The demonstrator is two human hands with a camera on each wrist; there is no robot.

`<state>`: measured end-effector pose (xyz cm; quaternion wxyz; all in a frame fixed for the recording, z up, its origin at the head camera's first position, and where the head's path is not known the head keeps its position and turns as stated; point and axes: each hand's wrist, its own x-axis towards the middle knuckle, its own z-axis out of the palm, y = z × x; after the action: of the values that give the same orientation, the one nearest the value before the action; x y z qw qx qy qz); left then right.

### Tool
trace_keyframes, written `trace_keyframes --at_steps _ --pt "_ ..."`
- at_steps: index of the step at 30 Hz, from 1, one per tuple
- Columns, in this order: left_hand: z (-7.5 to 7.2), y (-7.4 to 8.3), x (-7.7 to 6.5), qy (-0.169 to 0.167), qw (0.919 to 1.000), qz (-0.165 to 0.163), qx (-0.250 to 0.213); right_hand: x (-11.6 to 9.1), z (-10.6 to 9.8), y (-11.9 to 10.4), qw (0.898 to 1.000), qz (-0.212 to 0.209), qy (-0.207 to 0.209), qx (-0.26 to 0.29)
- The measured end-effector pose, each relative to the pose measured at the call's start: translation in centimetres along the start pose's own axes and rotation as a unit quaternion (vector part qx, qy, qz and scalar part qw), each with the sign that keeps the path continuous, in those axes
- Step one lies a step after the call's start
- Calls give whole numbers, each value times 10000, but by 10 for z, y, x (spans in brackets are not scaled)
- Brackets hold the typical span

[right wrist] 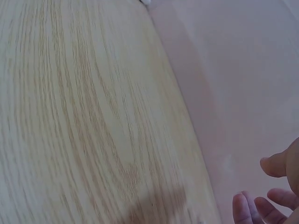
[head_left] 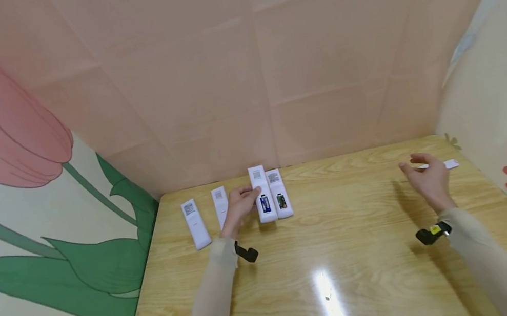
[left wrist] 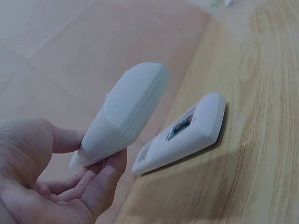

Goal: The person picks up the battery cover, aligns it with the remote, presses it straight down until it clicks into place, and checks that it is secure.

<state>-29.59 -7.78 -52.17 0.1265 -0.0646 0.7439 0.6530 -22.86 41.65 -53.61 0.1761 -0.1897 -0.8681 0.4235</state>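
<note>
Plainly, a white remote [head_left: 264, 189] is held by the left hand [head_left: 238, 208], its near part pinched between the thumb on one face and the curled fingers on the other. It is raised off the table [head_left: 360, 249] and tilted, just beside a second remote [head_left: 279, 192] that is laid flat, its battery bay uncovered. The left forearm, in a beige sleeve [head_left: 210, 296], is stretched forward and angled slightly rightward. Nearer the left edge, another remote [head_left: 219, 202] is partly covered by this hand, and a further remote [head_left: 196, 225] is set apart. The right hand [head_left: 431, 180] is held well away, over the far right of the table, thumb and bent fingers parted and gripping nothing; a thin white piece [head_left: 451, 163] is partly hidden behind it. The right forearm is slanted inward from the lower right.
</note>
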Motion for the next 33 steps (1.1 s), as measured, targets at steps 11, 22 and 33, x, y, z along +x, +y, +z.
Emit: trace_keyframes --at_steps 11,22,33 --pt "2 -3 -7 -67 9998 -81 -185 3 -4 12 9995 -160 -173 -189" --pt "1 3 -17 -115 9999 -46 -99 14 -3 40 9971 -201 52 -727" --pt "1 9 -22 87 9997 8 -232 20 -1 54 9963 213 196 -815"
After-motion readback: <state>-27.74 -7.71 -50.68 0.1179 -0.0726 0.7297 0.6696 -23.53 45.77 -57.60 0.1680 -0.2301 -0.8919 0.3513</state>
